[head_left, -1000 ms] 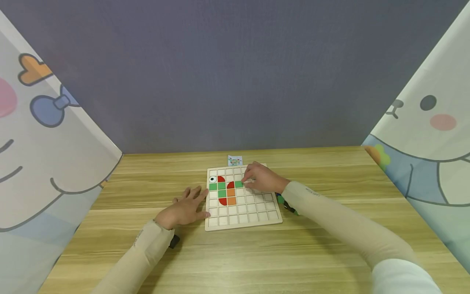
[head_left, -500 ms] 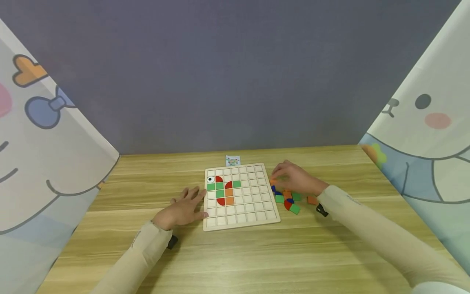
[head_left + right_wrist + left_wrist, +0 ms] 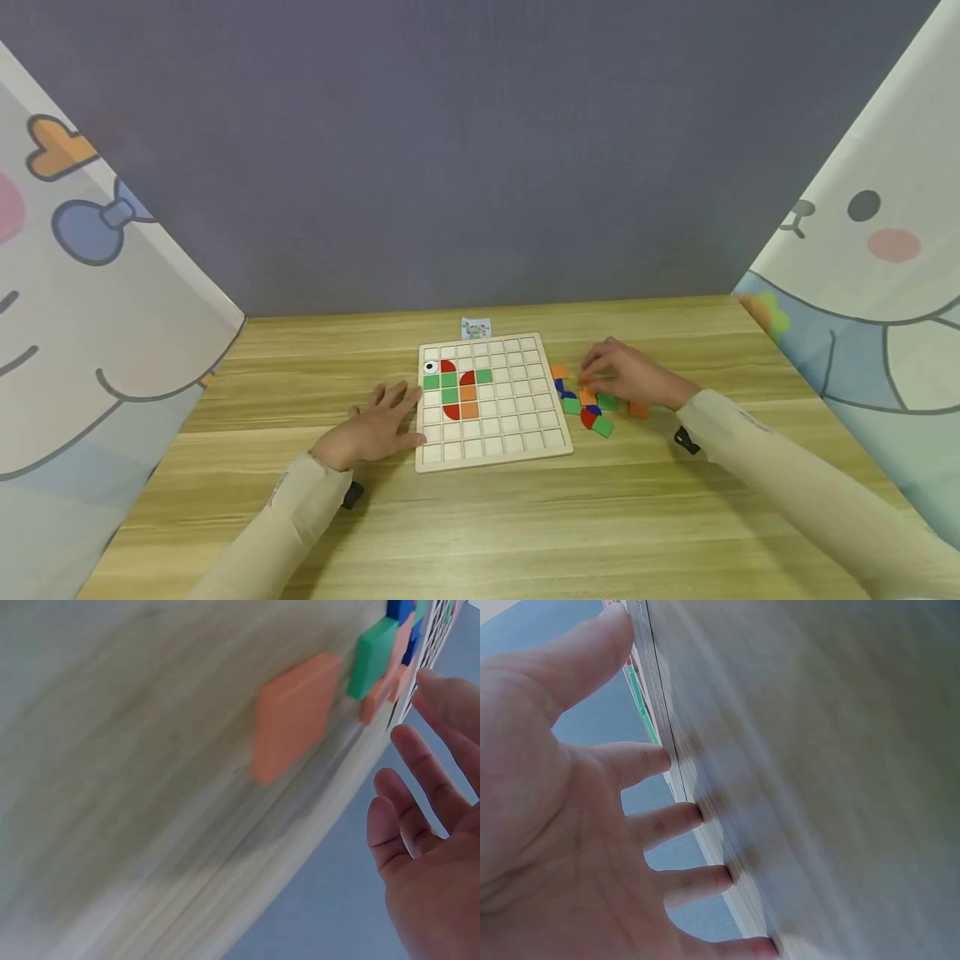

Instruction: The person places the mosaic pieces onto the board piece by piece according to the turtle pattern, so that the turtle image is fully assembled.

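Two hands are at work, and only one has just moved; the left hand (image 3: 371,427), nearer the bottom of the frame, has its fingers spread apart, thumb against the left edge of the board (image 3: 519,421); at centre right, the right hand (image 3: 628,373) has come to the loose pieces, its fingers bent, and whether they pinch one I cannot tell; a lone orange tile (image 3: 639,410) lies just under its wrist side, while a loose green tile (image 3: 602,427) sits at the heap's lower end; to my eye that means choosing among the loose pieces is the step in hand, with the board's pattern only partly laid. Half a second ago the fingertips were by the orange piece (image 3: 559,372) at the board's right edge, which now shows plainly; a second ago they were on the board at the green square (image 3: 483,376), which now lies free of them, in line with the red quarter-round (image 3: 467,378); farther left the eye disc (image 3: 431,367) keeps its upper-left cell; beyond the board, at upper centre of the tabletop, the small printed card (image 3: 476,328) lies untouched.
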`<state>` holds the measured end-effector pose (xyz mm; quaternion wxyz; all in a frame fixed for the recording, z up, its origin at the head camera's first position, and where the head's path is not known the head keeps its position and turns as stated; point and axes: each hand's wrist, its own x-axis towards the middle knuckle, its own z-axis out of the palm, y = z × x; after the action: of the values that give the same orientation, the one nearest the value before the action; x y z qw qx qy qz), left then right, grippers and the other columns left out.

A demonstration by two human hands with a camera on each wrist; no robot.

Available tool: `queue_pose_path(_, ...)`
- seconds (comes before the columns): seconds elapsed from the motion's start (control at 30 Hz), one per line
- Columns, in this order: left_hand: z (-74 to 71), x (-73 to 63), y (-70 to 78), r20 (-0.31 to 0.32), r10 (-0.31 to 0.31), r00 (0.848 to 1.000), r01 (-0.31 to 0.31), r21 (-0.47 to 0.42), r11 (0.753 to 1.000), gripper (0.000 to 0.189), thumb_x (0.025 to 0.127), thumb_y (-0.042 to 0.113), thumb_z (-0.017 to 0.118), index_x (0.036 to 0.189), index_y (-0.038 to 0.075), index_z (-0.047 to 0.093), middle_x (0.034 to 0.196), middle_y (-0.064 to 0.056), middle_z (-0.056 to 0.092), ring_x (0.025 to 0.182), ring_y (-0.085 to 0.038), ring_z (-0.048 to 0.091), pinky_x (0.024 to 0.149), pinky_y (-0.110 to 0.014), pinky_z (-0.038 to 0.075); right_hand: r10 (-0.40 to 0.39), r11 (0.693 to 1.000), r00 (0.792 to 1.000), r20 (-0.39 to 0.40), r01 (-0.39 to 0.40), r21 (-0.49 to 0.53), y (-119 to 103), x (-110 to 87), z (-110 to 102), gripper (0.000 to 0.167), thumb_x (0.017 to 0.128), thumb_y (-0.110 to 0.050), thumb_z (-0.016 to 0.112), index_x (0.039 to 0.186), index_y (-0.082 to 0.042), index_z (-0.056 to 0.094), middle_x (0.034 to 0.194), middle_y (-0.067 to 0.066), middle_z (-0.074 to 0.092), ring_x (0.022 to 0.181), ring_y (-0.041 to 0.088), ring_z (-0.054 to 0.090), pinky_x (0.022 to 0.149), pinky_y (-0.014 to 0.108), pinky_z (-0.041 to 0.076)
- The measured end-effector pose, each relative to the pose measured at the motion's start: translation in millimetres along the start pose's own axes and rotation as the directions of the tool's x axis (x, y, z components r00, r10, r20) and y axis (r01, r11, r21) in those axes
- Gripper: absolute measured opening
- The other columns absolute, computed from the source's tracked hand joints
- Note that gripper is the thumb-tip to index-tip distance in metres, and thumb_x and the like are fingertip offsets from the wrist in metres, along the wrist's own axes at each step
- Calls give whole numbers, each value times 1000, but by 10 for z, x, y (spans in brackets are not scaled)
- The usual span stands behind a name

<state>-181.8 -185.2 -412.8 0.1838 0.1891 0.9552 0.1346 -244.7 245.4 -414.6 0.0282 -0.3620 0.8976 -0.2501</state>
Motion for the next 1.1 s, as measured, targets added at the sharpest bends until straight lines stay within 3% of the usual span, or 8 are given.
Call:
queue_pose_path(0.27, -22, -11, 19, 6, -3, 1000, 3, -1, 1000, 78, 93, 45, 56, 152, 13, 19, 155, -19, 8, 136, -51, 5, 89, -79, 14, 31, 999, 999, 14, -30, -33, 89, -93, 16, 20, 83, -11, 74, 103, -8, 74, 109, 3, 62, 97, 20, 50, 79, 38, 48)
queue_pose_path(0.77, -27, -13, 28, 1, 0, 1000, 0, -13, 1000, 78, 92, 44, 57, 152, 12, 19, 155, -20, 8, 136, -51, 4, 89, -79, 13, 50, 998, 998, 42, -48, -28, 193, -49, -35, 27, 80, -13, 77, 105, -6, 74, 111, 5, 63, 100, 23, 51, 84, 43, 46)
queue_pose_path(1.1, -8, -5, 8, 2, 3, 1000, -3, -6, 1000, 79, 92, 47, 56, 152, 12, 19, 155, -20, 9, 136, -52, 4, 88, -79, 14, 47, 997, 998, -34, -49, -52, 278, -2, 32, 12, 80, -12, 76, 92, -13, 78, 100, -4, 64, 91, 16, 54, 77, 36, 50)
